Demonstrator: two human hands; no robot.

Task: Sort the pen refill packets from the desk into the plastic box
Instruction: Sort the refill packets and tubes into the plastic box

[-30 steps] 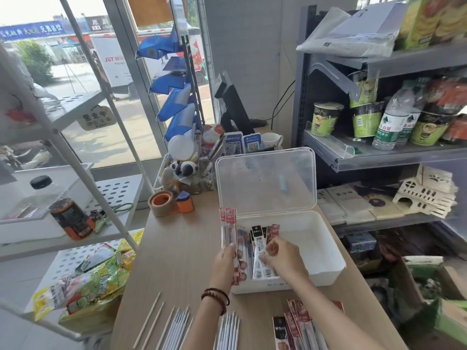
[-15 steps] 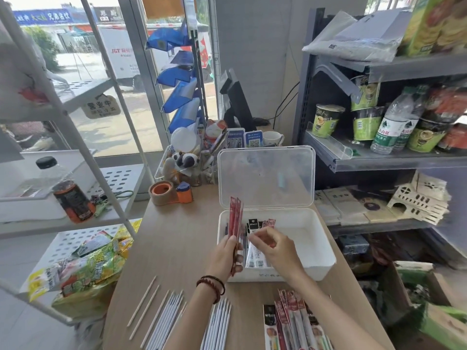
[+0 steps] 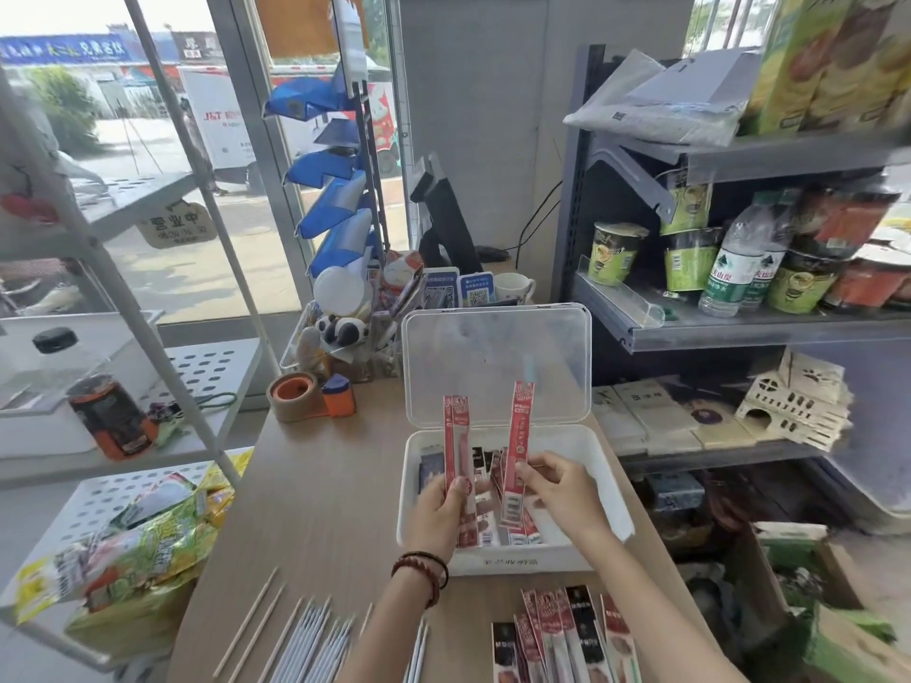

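A plaque point(image 3: 176, 225) reading 营业中 hangs at the left window. Thin white loose refills point(image 3: 308, 638) lie on the wood-grain desk point(image 3: 320, 485). The left hand point(image 3: 440, 510) curls round slim red refill packets point(image 3: 456, 443), upright over the white plastic box point(image 3: 613, 490), whose clear lid point(image 3: 498, 357) stands open. The right hand point(image 3: 562, 490) pinches another red packet point(image 3: 520, 436) upright. More packets lie inside the box. Red and black desk packets point(image 3: 567, 633) fan out nearer.
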